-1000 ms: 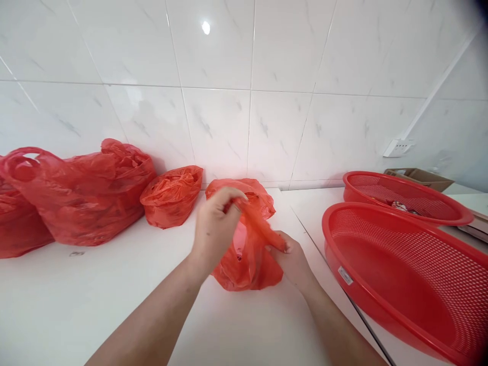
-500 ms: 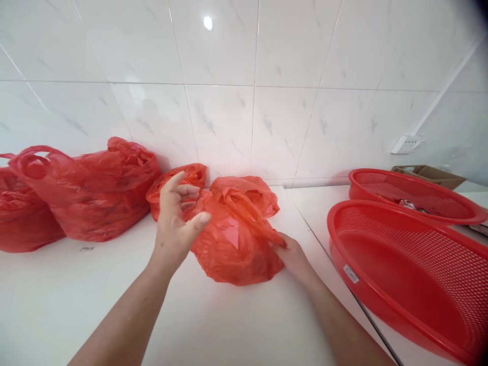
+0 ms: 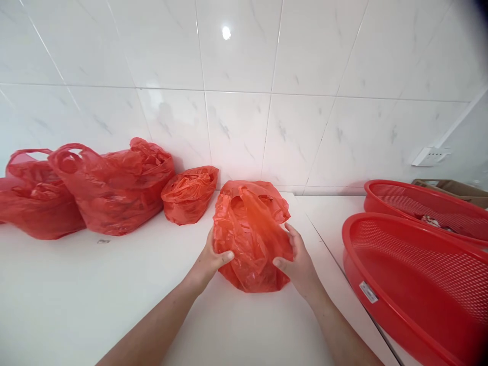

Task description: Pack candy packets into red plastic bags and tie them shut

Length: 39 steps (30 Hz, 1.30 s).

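Observation:
A thin red plastic bag, bulging and wrinkled, sits on the white table in front of me. Its contents are hidden. My left hand cups its left side, thumb on the near face and fingers mostly out of sight behind the film. On the opposite side my right hand presses the plastic with curved, slightly spread fingers and thumb. The bag is held between both hands, its loose top folded over to the right. Just behind it stands another red bag, partly covered by the front one.
Farther left are a small red bag, a large handled red bag and one more. Two red perforated baskets, a near one and a far one, stand right, by a cardboard box. A tiled wall closes the back.
My left hand has come down from the air onto the bag's left side. My right hand has let go of the bag's top edge and holds its right side. The view has shifted left.

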{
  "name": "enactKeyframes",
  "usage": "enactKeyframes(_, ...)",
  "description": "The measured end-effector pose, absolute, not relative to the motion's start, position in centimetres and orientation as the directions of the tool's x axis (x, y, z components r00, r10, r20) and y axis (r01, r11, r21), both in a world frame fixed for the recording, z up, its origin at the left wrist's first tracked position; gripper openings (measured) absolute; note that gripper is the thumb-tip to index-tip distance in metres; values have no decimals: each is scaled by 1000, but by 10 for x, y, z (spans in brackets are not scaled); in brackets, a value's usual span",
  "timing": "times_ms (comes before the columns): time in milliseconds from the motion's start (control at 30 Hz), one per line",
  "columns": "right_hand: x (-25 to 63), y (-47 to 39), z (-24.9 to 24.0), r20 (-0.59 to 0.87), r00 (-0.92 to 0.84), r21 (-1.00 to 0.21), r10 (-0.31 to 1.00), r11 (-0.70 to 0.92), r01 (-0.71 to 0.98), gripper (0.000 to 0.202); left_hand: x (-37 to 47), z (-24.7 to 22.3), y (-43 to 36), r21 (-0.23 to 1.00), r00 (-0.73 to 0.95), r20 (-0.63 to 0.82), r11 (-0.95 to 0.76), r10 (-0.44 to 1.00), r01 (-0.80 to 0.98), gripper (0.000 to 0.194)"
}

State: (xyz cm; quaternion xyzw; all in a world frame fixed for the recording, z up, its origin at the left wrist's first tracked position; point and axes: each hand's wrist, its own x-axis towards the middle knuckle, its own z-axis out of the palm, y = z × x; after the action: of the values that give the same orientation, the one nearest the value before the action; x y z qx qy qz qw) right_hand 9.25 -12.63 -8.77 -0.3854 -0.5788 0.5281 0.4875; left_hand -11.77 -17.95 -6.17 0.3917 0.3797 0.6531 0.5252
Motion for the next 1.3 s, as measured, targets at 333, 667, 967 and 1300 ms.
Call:
enactKeyframes(333,87,-130,-91,2,-270,-982,963,-49,-184,26,-103,-77,-166,822,-151,-157,44,976,-568,31)
enactKeyframes(667,97,-130,-70,71,-361,-886,930,-107,-451,65,-109,-70,-167,756,-149,-162,26,975,-654,31)
enactKeyframes(967,75,-140,-69,-44,-122,-959,992,-76,-272,39,-88,-69,-176,787,-98,-187,89,978,-610,32)
enactKeyframes(1300,95,-123,-77,-32,-315,-783,949,-219,-583,29,-94,-75,-170,650,-169,-295,68,941,-757,21)
